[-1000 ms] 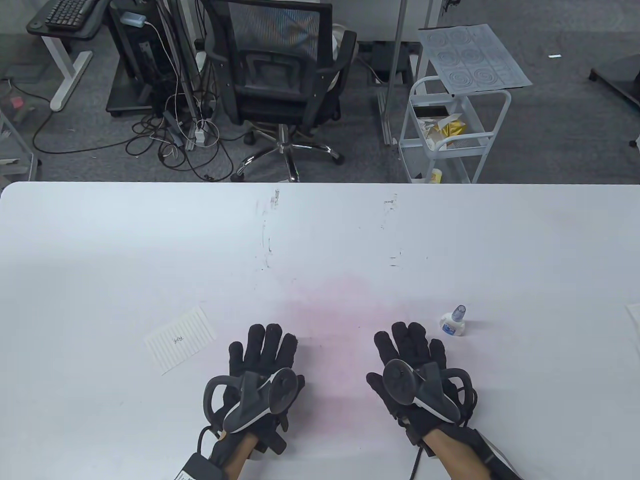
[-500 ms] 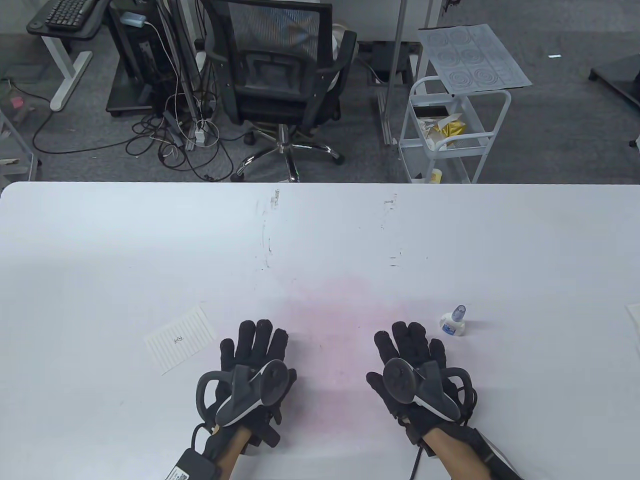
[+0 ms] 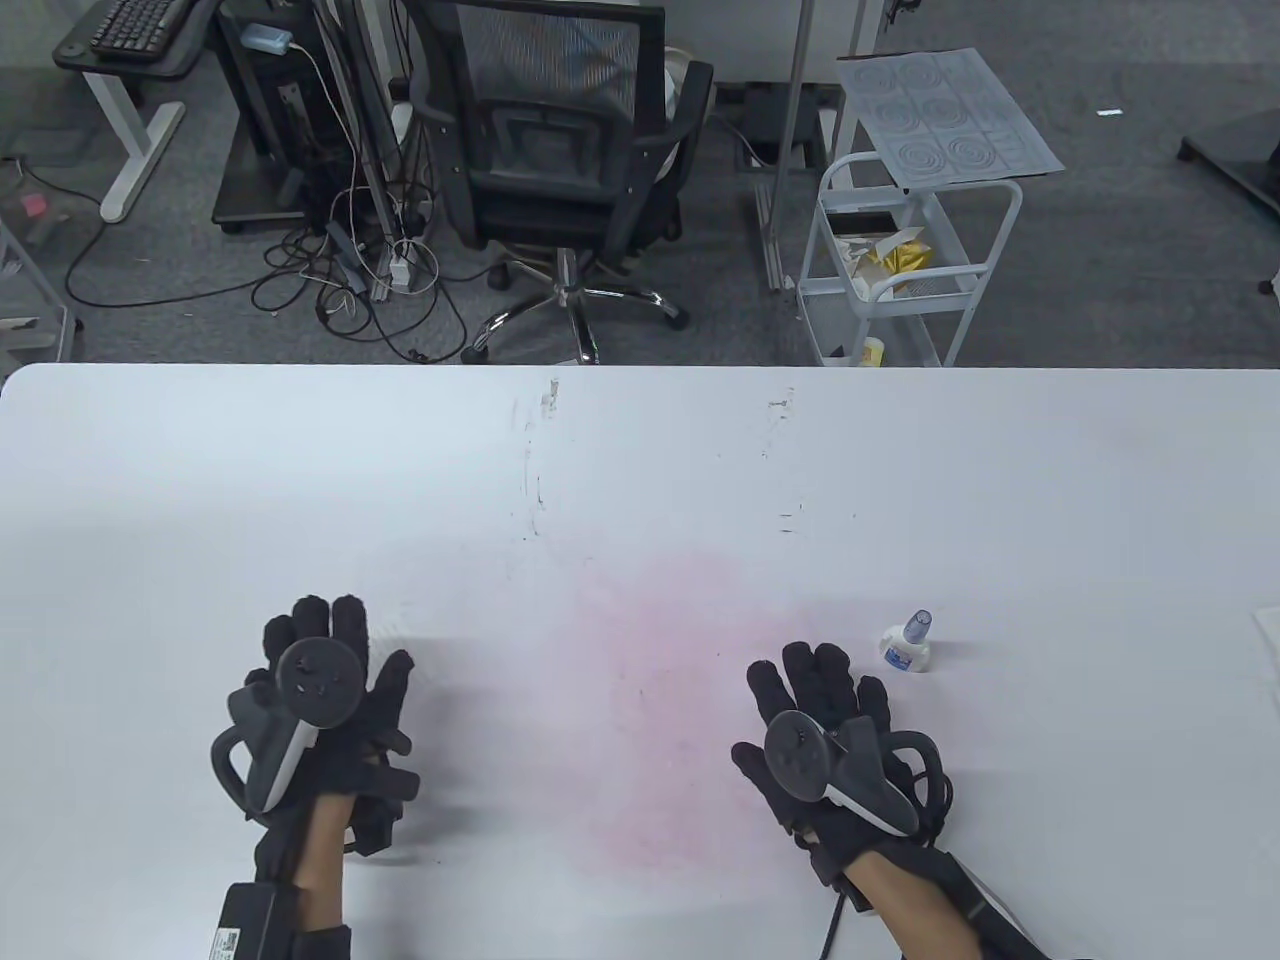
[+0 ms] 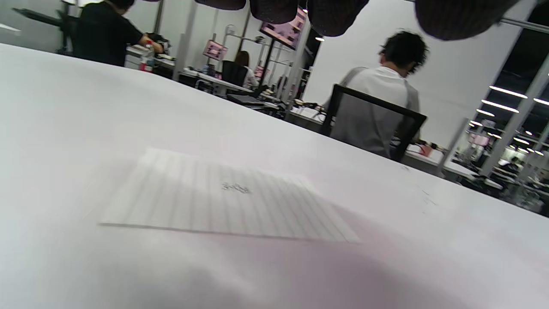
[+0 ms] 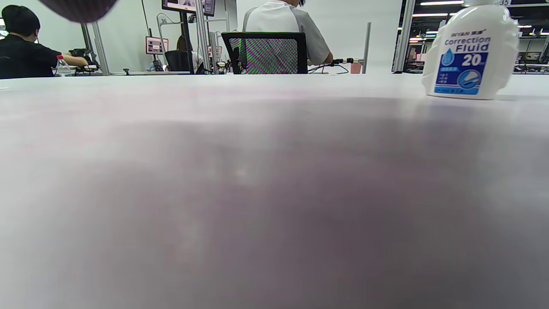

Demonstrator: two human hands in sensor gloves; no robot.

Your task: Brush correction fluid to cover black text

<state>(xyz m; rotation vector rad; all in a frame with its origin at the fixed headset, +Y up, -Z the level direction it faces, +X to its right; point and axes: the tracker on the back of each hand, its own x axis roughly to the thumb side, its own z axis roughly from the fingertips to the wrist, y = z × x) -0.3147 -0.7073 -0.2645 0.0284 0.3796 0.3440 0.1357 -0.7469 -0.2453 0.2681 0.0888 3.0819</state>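
Note:
A small white correction fluid bottle (image 3: 907,645) with a blue label and grey cap stands upright on the white table (image 3: 640,450), just right of my right hand (image 3: 815,690). It also shows in the right wrist view (image 5: 469,51). My right hand lies open and flat on the table, holding nothing. My left hand (image 3: 330,650) is open with fingers spread, over the lined paper, which it hides in the table view. In the left wrist view the lined paper (image 4: 223,197) lies flat below my fingertips (image 4: 274,10), with a small black scribble (image 4: 236,187) near its middle.
A pink stain (image 3: 680,680) marks the table between my hands. A sheet's edge (image 3: 1268,630) shows at the table's right edge. Beyond the far edge stand an office chair (image 3: 560,130) and a white cart (image 3: 900,270).
My left hand has moved left and a little forward, from beside the lined paper to over it. My right hand and the bottle have not moved.

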